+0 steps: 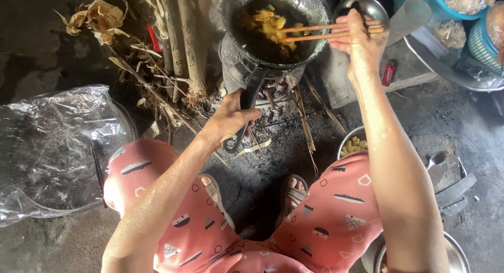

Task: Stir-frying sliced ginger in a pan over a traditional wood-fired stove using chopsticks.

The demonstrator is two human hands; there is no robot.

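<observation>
Squatting over a small wood-fired stove (pixel 247 68), the person kept both hands at a dark frying pan (pixel 273 26) that sat on top of it. The left hand (pixel 231 115) was wrapped around the pan's long black handle (pixel 247 102), its grip pressed together on that handle below the pan's rim. The right hand (pixel 359 39) reached in from the pan's right side, its grip pinching 2 long wooden chopsticks (pixel 315 31) whose tips lay among the yellow food pieces (pixel 273 24) inside the pan. Sticks of firewood (pixel 186 42) leaned just beside the stove on its left, with dry husks (pixel 100 16) further left on the floor. A metal bowl of yellow pieces (pixel 354 144) sat near the right knee, a clear plastic sheet (pixel 58 147) covered a round tray at far left, and a small red lighter (pixel 388 73) lay beyond the right forearm.
</observation>
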